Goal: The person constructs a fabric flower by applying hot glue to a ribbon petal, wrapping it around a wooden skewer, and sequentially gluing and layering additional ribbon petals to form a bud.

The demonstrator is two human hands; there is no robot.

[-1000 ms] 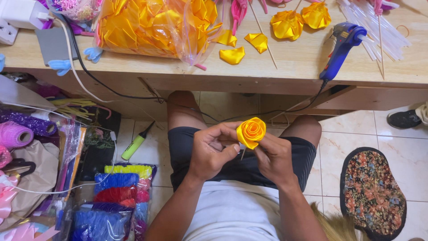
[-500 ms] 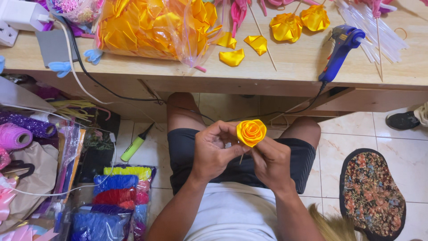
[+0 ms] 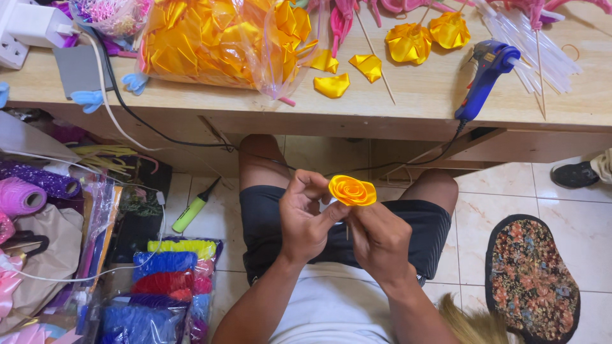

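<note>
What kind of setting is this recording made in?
Probably a home craft workspace for ribbon flowers: both hands hold a yellow ribbon rose above the lap, a blue glue gun lies on the wooden table, beside a clear bag of yellow ribbon pieces.

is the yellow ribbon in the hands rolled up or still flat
Rolled up: the yellow ribbon rose shows spiral layers coiled around a centre, pinched between the left hand and right hand.

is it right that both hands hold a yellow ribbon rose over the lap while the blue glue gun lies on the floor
Not quite. The head view shows the blue glue gun lying on the wooden table, not the floor. Both hands, left and right, do hold the yellow ribbon rose.
</note>
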